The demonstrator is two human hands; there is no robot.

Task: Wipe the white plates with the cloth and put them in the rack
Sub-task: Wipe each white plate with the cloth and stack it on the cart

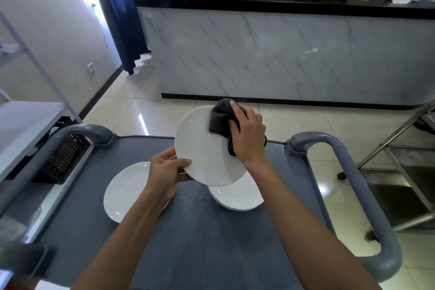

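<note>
My left hand (168,168) grips the near rim of a white plate (200,148), held tilted above the grey cart top (188,231). My right hand (247,134) presses a dark grey cloth (220,116) against the plate's upper right face, fingers curled round the cloth. A second white plate (124,193) lies flat on the cart at the left, partly under my left forearm. A small stack of white plates (237,198) lies at the right, partly hidden by the held plate. A black rack (62,160) sits on the shelf left of the cart.
Grey tubular cart handles rise at the left (87,130) and right (329,146). A white metal shelf unit (28,125) stands to the left, a steel table frame (400,167) to the right. A marble-fronted counter (282,54) stands ahead across tiled floor.
</note>
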